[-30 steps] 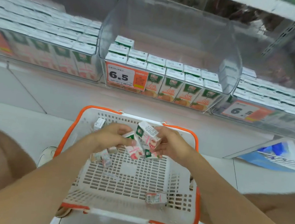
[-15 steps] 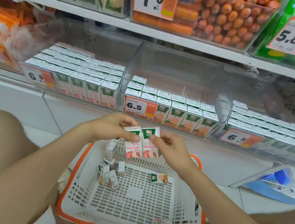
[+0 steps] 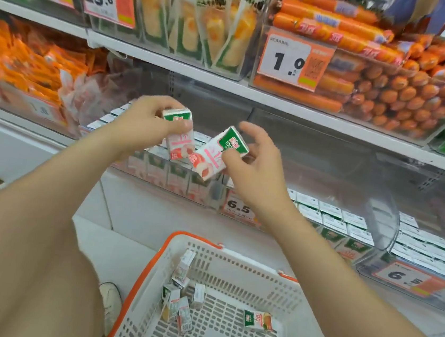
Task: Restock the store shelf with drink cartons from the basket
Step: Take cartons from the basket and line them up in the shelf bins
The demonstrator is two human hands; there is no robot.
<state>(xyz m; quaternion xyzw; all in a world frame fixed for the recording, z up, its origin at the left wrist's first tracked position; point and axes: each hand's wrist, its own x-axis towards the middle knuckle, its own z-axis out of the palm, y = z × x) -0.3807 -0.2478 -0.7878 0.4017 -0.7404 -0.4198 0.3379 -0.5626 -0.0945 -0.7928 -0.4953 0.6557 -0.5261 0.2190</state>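
- The basket (image 3: 236, 256) is cut off by the bottom edge of the frame; its near rim is out of sight.
- The right hand (image 3: 251, 171) covers the lower middle price tag (image 3: 239, 207), leaving only "6.5".
- Cartons (image 3: 171, 173) in the bin behind the hands are blurred, print unreadable.
- The left hand (image 3: 143, 120) hides the back of its carton (image 3: 179, 135).
- The small loose cartons (image 3: 178, 299) in the basket have labels too small to read.

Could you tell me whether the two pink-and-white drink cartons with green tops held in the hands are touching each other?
Cannot tell. In the head view the left hand's carton and the right hand's tilted carton meet near their lower corners, but blur hides any contact or gap.
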